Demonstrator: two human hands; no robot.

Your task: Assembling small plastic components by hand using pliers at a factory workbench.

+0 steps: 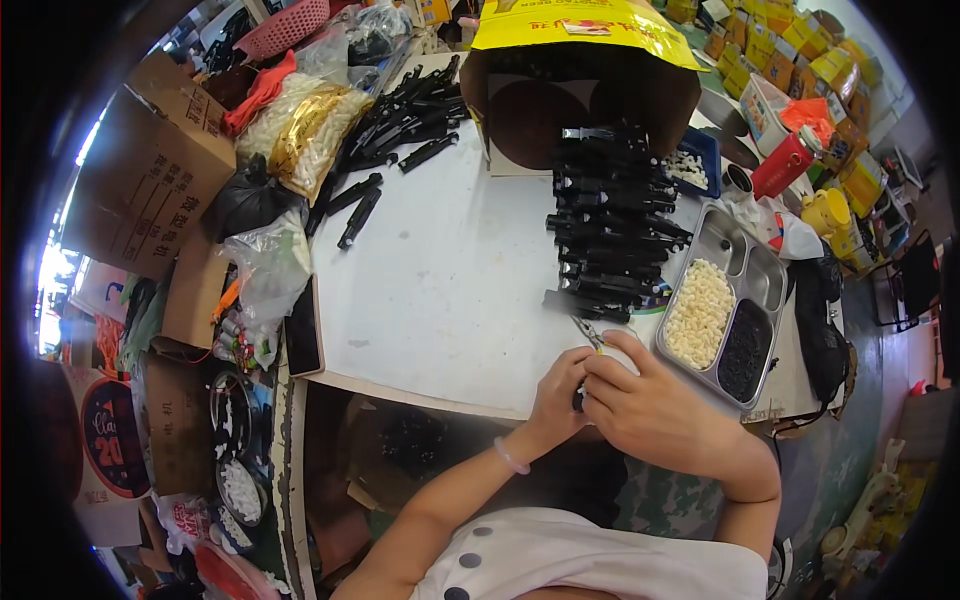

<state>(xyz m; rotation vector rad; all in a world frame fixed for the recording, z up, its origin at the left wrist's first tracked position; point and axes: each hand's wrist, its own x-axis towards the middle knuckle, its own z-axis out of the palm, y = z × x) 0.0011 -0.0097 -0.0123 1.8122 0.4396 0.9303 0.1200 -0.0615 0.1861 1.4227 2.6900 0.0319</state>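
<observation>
My left hand (556,398) and my right hand (640,396) meet over the table's near edge, fingers closed. A pointed metal tool (584,327) with a bit of yellow sticks out from my right fingers, its tip toward the table. My left fingers close round a small black piece (579,397), mostly hidden. Just beyond my hands, many long black plastic parts (610,225) lie stacked in a row. To the right sits a metal compartment tray (707,374) holding small cream pieces (699,312) and tiny black pieces (741,350).
An open yellow-topped carton (590,25) stands behind the row. More black parts (405,115) are heaped at the far left, near bags (305,130) and a cardboard box (155,165). A blue bin (710,160), red bottle (787,165) and yellow cup (826,212) stand at the right.
</observation>
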